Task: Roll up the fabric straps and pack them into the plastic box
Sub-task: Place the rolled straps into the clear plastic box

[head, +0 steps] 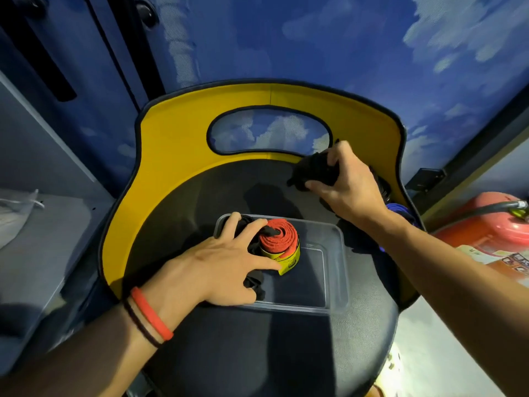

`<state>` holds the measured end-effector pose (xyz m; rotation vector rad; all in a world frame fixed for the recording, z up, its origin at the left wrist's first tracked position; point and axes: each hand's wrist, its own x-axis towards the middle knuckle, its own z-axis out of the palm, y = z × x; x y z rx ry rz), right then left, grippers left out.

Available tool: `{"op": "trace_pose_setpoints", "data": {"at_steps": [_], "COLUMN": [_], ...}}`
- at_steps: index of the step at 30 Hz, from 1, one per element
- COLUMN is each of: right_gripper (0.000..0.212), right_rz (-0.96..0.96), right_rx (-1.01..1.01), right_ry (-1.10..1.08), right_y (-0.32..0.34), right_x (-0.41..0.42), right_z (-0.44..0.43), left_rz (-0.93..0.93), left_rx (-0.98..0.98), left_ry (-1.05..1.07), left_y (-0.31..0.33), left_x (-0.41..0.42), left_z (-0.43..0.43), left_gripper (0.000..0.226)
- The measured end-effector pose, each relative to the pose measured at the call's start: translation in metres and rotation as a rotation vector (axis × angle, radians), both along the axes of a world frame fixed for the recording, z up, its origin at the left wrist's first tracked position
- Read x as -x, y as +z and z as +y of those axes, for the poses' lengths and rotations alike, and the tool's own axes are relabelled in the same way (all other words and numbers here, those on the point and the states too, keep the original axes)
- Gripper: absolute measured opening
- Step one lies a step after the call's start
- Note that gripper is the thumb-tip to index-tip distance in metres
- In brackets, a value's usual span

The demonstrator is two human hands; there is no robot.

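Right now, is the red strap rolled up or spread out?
Rolled up: the red strap shows a spiral inside the box, touched by the left hand; the right hand grips a black strap.

Behind my left grip (226,259) I'm wearing a chunky orange-red rubber wristband (151,313) plus a couple of thin dark cord bracelets (141,325). Both forearms (446,270) bare.
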<state>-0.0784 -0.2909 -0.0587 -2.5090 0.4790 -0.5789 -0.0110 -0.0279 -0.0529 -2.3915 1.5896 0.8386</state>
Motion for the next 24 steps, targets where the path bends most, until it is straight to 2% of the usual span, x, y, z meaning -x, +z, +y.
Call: {"op": "trace_pose_setpoints", "data": {"at_steps": [3, 4, 5, 7, 11, 16, 18, 21, 22, 24], "right_gripper": [0.075, 0.075, 0.066, 0.042, 0.032, 0.035, 0.042, 0.066, 0.067, 0.057], "right_rz": [-0.002, 0.026, 0.063, 0.163, 0.438, 0.555, 0.524, 0.455, 0.454, 0.491], "right_rx": [-0.293, -0.329, -0.341, -0.340, -0.272, -0.024, -0.035, -0.074, -0.097, -0.210], "right_ry": [0.060, 0.066, 0.078, 0.115, 0.212, 0.237, 0.222, 0.167, 0.157, 0.153], "right_y": [0.032, 0.038, 0.044, 0.047, 0.039, 0.010, -0.003, -0.016, -0.017, -0.013], "right_x": [0.029, 0.041, 0.053, 0.073, 0.095, 0.081, 0.076, 0.075, 0.074, 0.072], "right_z": [0.021, 0.027, 0.034, 0.046, 0.076, 0.099, 0.116, 0.136, 0.138, 0.134], "left_rz": [0.011, 0.019, 0.025, 0.029, 0.012, 0.001, 0.015, 0.066, 0.078, 0.082], "left_rx": [-0.023, -0.032, -0.037, -0.032, -0.026, -0.013, 0.012, 0.052, 0.065, 0.103], "left_ry": [0.020, 0.028, 0.036, 0.044, 0.060, 0.054, 0.063, 0.084, 0.088, 0.088], "left_y": [0.004, 0.004, 0.005, 0.003, 0.000, -0.001, -0.001, 0.000, 0.001, 0.000], "left_x": [0.003, 0.003, 0.004, 0.004, 0.006, 0.009, 0.007, 0.004, 0.003, -0.001], "left_z": [-0.001, -0.001, -0.001, 0.000, -0.001, 0.000, 0.002, 0.005, 0.006, 0.007], "left_gripper": [0.070, 0.070, 0.070, 0.069, 0.068, 0.063, 0.057, 0.054, 0.052, 0.052]}}
